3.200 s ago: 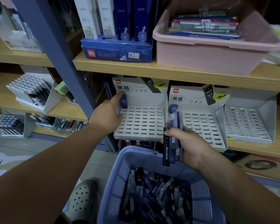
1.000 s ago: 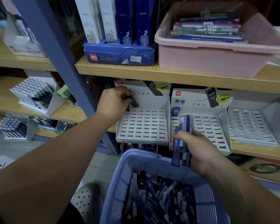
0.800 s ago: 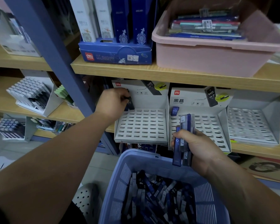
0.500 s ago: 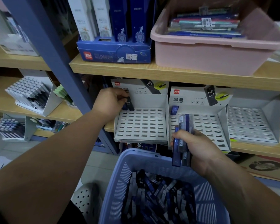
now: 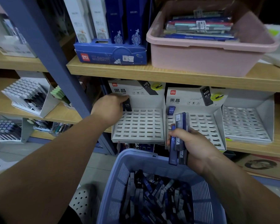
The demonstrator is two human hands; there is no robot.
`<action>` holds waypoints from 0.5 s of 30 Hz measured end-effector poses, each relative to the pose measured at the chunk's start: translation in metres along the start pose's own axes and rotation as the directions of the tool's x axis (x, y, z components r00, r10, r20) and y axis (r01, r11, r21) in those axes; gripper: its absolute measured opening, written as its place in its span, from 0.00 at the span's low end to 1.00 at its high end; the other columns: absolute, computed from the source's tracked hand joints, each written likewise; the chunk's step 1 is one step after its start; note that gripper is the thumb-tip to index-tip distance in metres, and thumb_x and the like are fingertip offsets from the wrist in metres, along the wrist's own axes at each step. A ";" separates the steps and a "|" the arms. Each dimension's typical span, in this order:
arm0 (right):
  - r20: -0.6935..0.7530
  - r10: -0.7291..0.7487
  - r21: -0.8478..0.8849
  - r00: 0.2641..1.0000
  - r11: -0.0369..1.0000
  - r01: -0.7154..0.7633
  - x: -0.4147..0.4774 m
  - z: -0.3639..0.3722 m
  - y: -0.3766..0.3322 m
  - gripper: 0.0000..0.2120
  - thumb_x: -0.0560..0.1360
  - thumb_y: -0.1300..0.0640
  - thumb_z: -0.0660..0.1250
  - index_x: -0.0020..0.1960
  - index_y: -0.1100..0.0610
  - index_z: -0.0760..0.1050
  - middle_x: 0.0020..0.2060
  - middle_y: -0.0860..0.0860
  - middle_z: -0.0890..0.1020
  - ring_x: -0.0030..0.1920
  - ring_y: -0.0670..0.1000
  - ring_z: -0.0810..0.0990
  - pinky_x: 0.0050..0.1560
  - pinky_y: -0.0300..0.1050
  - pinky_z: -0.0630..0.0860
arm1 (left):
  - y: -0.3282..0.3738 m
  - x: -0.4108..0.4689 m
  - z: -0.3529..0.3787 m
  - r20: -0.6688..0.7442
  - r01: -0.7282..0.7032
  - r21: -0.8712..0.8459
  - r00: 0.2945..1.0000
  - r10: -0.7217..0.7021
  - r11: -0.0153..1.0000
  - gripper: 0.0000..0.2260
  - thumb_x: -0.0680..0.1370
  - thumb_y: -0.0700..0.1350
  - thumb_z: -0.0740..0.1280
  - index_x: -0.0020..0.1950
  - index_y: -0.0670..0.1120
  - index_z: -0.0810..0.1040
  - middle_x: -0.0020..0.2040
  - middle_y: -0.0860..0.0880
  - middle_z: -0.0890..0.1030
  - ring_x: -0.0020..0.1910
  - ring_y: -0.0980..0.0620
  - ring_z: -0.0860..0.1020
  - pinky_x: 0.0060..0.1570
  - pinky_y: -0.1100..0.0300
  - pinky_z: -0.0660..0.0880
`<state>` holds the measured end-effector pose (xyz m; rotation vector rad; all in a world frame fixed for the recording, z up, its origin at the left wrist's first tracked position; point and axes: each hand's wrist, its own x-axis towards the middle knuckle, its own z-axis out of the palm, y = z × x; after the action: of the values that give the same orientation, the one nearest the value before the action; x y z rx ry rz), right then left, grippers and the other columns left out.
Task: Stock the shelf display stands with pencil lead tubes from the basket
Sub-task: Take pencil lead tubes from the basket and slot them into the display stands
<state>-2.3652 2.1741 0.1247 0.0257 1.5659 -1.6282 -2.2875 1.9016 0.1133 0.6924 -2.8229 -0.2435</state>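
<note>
While tubes (image 5: 152, 194) fill the basket (image 5: 136, 156), left grip (image 5: 110, 109) pinches one at a stand (image 5: 139, 125) (right grip (image 5: 192, 143) clutches several)

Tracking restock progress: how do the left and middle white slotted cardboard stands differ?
The left white slotted cardboard stand has the left hand holding a black tube at its back-left corner; the middle stand has a blue tube standing there untouched. The right hand with its tube bundle overlaps only the middle stand. Both show mostly empty slots.
</note>
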 end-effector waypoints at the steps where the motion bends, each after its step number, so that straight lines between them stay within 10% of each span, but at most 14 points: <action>1: 0.003 0.002 0.011 1.000 1.000 -0.003 0.000 0.000 0.000 0.09 0.74 0.62 0.71 0.53 0.59 0.78 0.35 0.56 0.83 0.39 0.54 0.81 0.46 0.50 0.77 | 0.001 0.000 0.000 0.024 0.008 0.016 1.000 -0.008 1.000 0.22 0.82 0.40 0.60 0.74 0.55 0.71 0.70 0.43 0.75 0.65 0.41 0.76 0.56 0.50 0.78; 6: 0.035 0.010 0.061 0.999 0.998 -0.012 -0.002 0.001 -0.001 0.10 0.74 0.62 0.72 0.55 0.58 0.79 0.34 0.54 0.83 0.37 0.53 0.81 0.45 0.49 0.78 | 0.015 -0.007 -0.010 0.024 0.004 -0.016 1.000 -0.004 1.000 0.21 0.81 0.44 0.61 0.74 0.54 0.71 0.61 0.43 0.81 0.54 0.41 0.80 0.47 0.52 0.79; 9: 0.077 0.001 0.103 0.997 0.995 -0.009 -0.004 0.005 -0.002 0.12 0.73 0.62 0.74 0.56 0.57 0.79 0.35 0.51 0.84 0.35 0.49 0.83 0.41 0.46 0.79 | 0.052 -0.020 -0.027 -0.012 0.051 -0.330 0.998 -0.059 0.943 0.12 0.80 0.49 0.66 0.62 0.51 0.80 0.43 0.49 0.82 0.41 0.47 0.81 0.40 0.56 0.77; 15: 0.099 -0.085 0.127 0.992 0.989 0.072 -0.011 0.017 -0.004 0.14 0.72 0.59 0.76 0.57 0.58 0.81 0.47 0.58 0.87 0.48 0.59 0.87 0.52 0.58 0.83 | 0.114 -0.071 -0.025 0.513 0.467 -0.769 0.859 -0.016 0.437 0.11 0.82 0.54 0.63 0.49 0.49 0.80 0.39 0.44 0.80 0.31 0.47 0.78 0.31 0.55 0.75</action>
<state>-2.3517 2.1653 0.1373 -0.0544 1.4014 -1.7579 -2.2696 2.0321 0.1496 0.8215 -2.3271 -1.9859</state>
